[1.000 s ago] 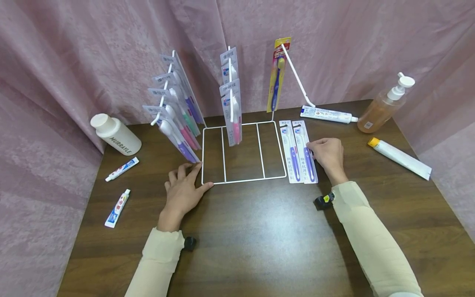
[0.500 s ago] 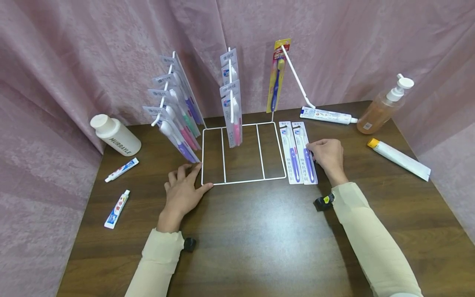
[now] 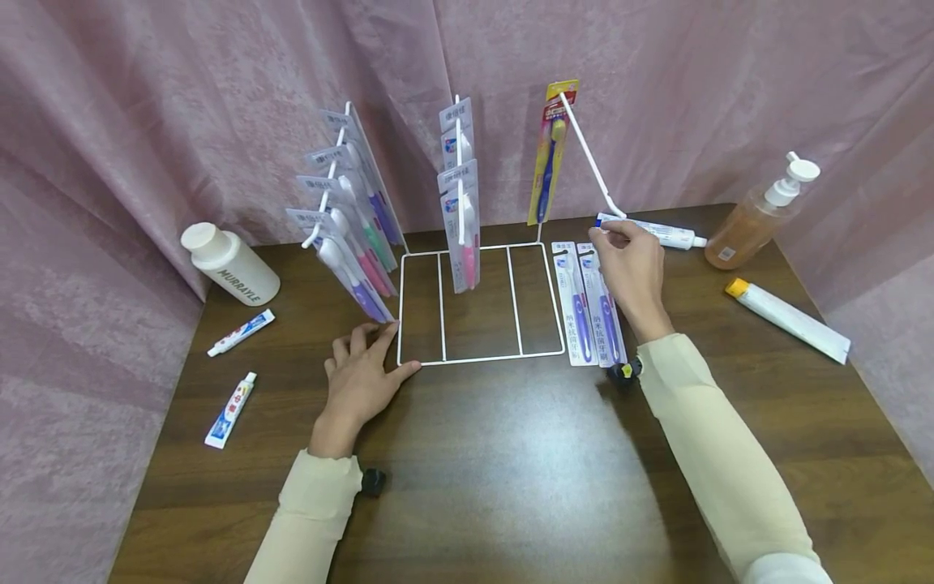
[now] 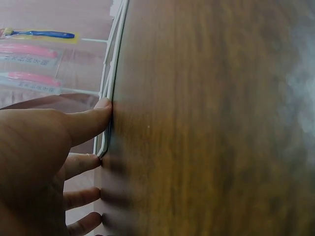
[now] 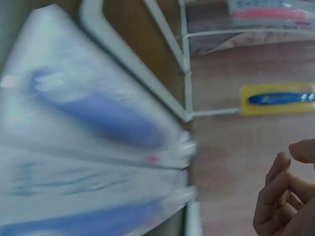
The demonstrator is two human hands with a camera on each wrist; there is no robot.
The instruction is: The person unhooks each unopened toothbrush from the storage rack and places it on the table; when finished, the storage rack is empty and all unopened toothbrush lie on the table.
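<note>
My left hand (image 3: 357,377) rests at the front left corner of a white wire rack (image 3: 481,358). Its thumb and index finger touch the wire, and the other fingers lie spread on the table, as the left wrist view also shows. Two packaged purple toothbrushes (image 3: 576,324) (image 3: 607,324) lie side by side just right of the rack. Above their upper ends is my right hand (image 3: 633,272), fingers loosely bent and nothing between them. In the right wrist view, a gap shows between thumb and index finger. The packs are blurred there.
Packaged toothbrushes hang on the left hook (image 3: 332,170) and middle hook (image 3: 460,203); a yellow-backed toothbrush pack (image 3: 550,162) hangs on the right one. Behind my right hand lies a toothpaste tube (image 3: 671,235), beside a pump bottle (image 3: 751,227). A white bottle (image 3: 233,268) stands at left.
My right hand has left the right toothbrush pack and moved up and away, toward the back. Both packs stay where they lay. The left hand keeps its place on the rack.
</note>
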